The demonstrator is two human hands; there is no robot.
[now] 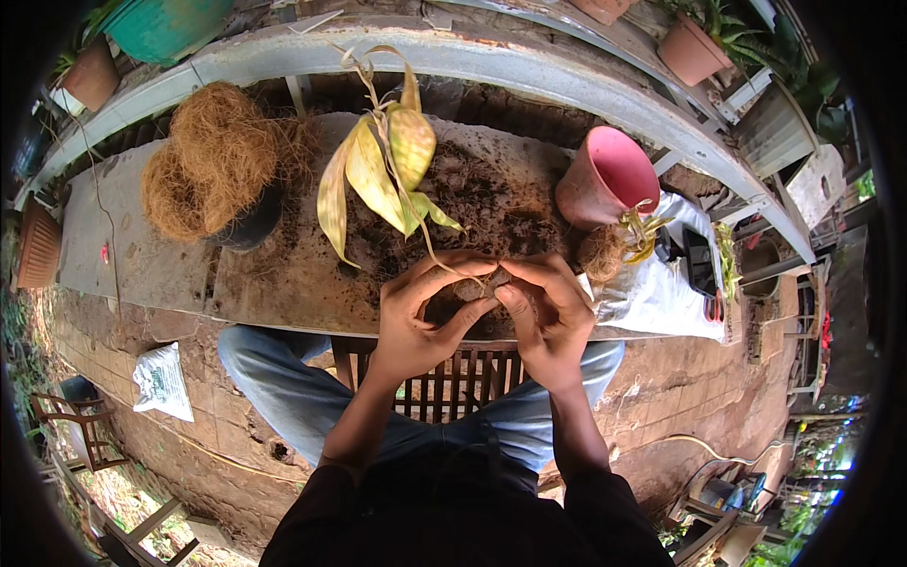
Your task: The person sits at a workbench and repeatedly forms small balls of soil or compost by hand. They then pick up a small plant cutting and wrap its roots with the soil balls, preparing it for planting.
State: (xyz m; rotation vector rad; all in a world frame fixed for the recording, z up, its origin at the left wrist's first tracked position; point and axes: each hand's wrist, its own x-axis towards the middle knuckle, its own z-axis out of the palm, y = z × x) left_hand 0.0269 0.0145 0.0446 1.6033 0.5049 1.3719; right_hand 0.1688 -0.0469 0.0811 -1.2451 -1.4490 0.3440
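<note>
My left hand [420,307] and my right hand [548,312] meet over the table's near edge, fingertips and thumbs pinched together. Between them is a small grey-brown clump [493,281], mostly covered by the fingers. A long thin stem or root from a plant with wilting yellow-green leaves [378,170] runs down to my left fingers; whether they grip it I cannot tell. The plant lies across dark loose soil [472,189] beyond my hands. Close to my right hand sits a small plant with a brown fibrous root ball [600,253].
On the left, a heap of brown coconut fibre [222,151] tops a black pot [250,222]. A pink pot [609,180] stands at the right, beside a white plastic sack [666,298]. A pale metal rail [453,52] crosses behind the table [151,255]. A white bag [162,383] lies on the floor.
</note>
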